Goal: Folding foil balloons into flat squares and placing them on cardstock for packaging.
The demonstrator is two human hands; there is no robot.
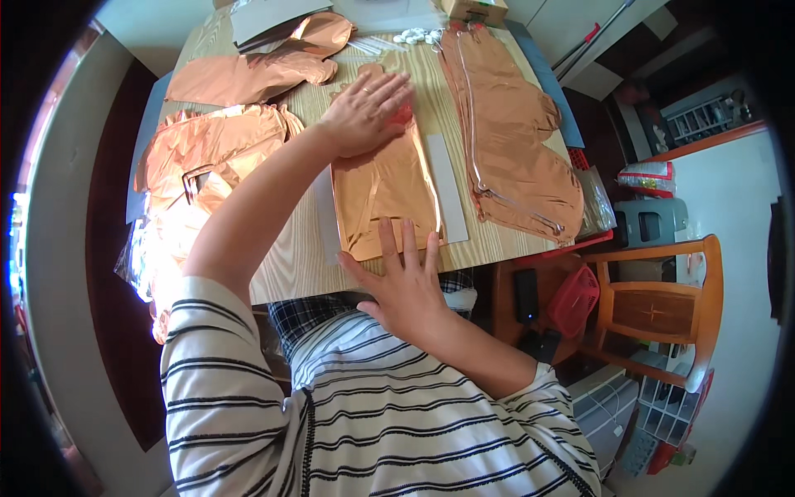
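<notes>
A flat, folded copper-coloured foil balloon [385, 186] lies in front of me over a pale grey board [448, 186], whose edges show on both sides. My left hand [367, 114] rests flat across the balloon's far part, fingers stretched out and slightly blurred. A small red patch [403, 114] shows at its fingers; I cannot make out what it is. Down at the near end, my right hand [407, 282] has its fingers spread, with the tips on the balloon's near edge. Neither hand grips anything.
Several flat foil balloons lie on the wooden table [286, 269]: a stack on the right [509, 141] and a crumpled pile on the left [211, 149]. White round pieces [416, 36] and clear strips [371, 46] lie at the back. A wooden chair [654, 311] stands at right.
</notes>
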